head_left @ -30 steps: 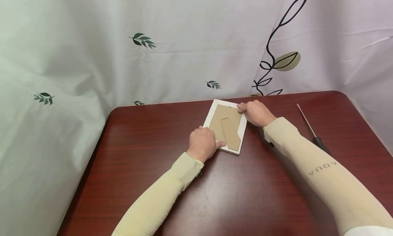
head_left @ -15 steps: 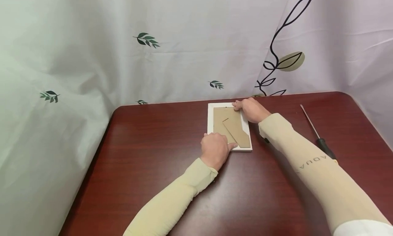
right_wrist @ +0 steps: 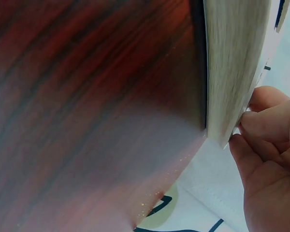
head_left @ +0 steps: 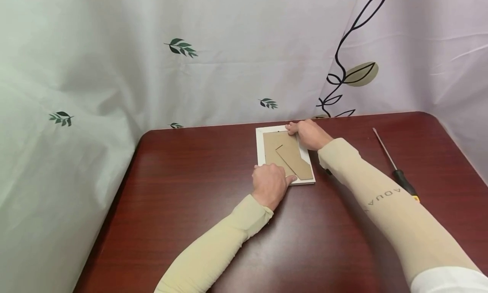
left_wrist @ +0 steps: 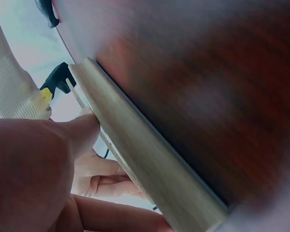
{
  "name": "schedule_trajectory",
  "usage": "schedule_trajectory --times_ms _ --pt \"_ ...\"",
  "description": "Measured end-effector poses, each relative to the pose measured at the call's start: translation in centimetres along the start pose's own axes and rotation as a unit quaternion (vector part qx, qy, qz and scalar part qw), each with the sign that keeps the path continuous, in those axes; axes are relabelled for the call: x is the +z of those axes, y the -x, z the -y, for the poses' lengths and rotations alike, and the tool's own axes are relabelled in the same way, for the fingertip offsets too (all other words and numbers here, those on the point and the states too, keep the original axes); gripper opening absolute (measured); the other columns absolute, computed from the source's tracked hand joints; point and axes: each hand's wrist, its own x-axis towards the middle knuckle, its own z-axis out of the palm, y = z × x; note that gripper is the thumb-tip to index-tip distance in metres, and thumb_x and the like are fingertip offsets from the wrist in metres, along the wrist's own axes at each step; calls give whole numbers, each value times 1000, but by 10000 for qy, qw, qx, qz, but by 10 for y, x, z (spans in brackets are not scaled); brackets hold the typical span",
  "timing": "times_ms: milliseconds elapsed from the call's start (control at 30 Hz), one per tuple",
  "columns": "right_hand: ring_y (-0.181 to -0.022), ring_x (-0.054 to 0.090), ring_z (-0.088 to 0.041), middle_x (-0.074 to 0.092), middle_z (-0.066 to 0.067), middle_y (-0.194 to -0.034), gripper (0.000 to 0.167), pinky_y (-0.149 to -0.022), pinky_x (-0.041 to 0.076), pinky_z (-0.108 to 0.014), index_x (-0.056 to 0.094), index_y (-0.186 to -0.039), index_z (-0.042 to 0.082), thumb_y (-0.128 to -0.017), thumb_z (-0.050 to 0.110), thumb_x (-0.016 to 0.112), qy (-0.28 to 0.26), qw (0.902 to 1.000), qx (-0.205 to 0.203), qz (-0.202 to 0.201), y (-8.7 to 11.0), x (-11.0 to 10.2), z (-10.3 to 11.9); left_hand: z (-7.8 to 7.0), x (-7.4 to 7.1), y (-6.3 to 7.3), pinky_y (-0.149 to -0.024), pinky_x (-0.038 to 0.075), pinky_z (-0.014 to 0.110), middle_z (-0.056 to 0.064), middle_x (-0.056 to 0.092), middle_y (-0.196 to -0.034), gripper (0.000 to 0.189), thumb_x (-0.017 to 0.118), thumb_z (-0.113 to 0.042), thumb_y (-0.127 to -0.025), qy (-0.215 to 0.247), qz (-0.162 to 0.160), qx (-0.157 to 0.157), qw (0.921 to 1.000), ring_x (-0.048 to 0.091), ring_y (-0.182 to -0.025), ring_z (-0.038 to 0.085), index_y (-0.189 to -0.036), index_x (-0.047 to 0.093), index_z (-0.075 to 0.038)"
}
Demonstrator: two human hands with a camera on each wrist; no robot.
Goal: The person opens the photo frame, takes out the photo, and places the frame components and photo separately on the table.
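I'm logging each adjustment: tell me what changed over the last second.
The picture frame turned counterclockwise in the head view, its near end swinging right with the left hand. Both hands kept hold, the right hand included; the screwdriver stayed put.

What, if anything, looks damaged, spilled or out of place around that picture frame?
Nothing stands out. The picture frame is back-side up, with no visible break, and no spill shows on the table. Its stand slants across the backing, but that is probably its design. The screwdriver lies apart, on the right.
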Motion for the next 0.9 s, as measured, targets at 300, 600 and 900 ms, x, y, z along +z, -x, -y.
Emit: schedule_trajectory --times_ms 300,600,900 --pt "-134 52 -33 61 -17 -137 47 -110 40 -48 68 -126 -2 -91 -17 40 -161 9994 -271 -149 4 -2 -6 21 -9 -3 -38 37 29 -5 53 -47 65 57 -84 -74 302 -138 -180 9993 60 -46 16 -51 60 -23" --pt "-113 62 -33 63 -20 -132 41 -95 49 -50 59 -136 -1 -97 -2 50 -329 9959 32 -846 29 -9 13 95 -1 -51 -107 44 46 26 46 -148 114 69 -76 -75 2502 2138 473 9431 47 -135 38 -154 36 0" --pt "-127 53 -46 55 -30 -138 54 -106 42 -56 50 -141 -8 -96 20 63 78 9958 588 -701 62 0 63 118 31 -83 -123 6 49 25 -14 -164 150 84 -71 -62 3033 2732 1550 8996 -9 -153 36 -160 -7 -2"
